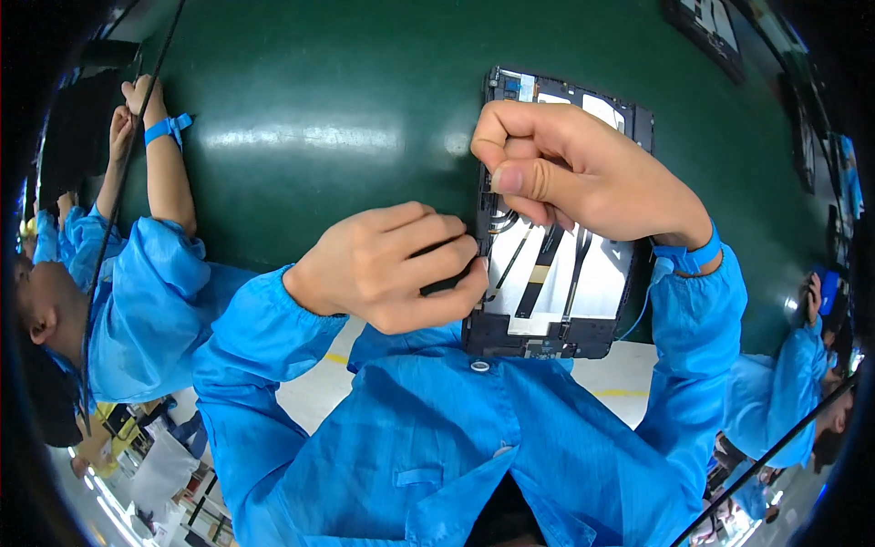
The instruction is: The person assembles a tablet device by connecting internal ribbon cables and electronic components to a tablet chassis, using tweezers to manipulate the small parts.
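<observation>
An opened tablet (592, 283) with a black frame lies lengthwise before me at the table's near edge, its silver inner plate and dark flat cables bared. My left hand (392, 269) is curled at its left side, fingertips against the frame edge. Over the upper left part of the tablet, my right hand (583, 173) is closed, thumb and index finger pinched together at the frame. What lies in that pinch is too small or too hidden to make out. A blue strap (688, 257) with a thin cord circles my right wrist.
The green tabletop (319, 91) reaches away to the left and far side. Another dark opened device (711, 32) sits at the far right. A co-worker in blue (150, 301) works at the left, hands on the table; another person (779, 392) is at the right.
</observation>
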The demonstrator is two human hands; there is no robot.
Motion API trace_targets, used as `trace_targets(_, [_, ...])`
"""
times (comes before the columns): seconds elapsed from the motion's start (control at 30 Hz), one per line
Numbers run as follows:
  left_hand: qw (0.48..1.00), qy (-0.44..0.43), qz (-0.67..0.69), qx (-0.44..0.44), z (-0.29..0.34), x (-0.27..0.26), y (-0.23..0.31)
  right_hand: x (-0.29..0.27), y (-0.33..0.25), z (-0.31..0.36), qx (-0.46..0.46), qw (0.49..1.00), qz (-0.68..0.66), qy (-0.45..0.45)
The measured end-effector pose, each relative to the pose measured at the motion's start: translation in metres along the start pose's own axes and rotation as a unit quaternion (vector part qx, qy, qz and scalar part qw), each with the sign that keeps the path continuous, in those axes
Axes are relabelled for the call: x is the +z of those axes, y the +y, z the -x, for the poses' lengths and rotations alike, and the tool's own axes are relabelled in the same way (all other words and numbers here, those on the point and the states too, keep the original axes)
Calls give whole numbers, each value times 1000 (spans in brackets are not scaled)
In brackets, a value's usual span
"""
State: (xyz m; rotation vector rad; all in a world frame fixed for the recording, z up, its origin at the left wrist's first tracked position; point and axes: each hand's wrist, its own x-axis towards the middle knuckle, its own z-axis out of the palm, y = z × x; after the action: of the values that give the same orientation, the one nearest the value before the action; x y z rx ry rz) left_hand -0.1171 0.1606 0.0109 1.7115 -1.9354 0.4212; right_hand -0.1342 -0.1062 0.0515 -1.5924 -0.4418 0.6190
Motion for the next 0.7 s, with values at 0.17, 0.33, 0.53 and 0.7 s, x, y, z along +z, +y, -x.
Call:
trace_targets(0.17, [1000,11,-13,-11,-2,2,-9,-1,-9,-1,54,998,-24,-1])
trace_targets(0.33, [998,6,-63,17,-1,2,-20,-1,-14,0,87,996,-26,8])
trace_targets(0.53, [995,-2,-94,37,-2,0,-24,-5,-10,-2,69,997,-21,-4])
trace_targets(0.7, [995,10,-86,40,-4,3,-26,-6,-7,0,56,998,-23,-6])
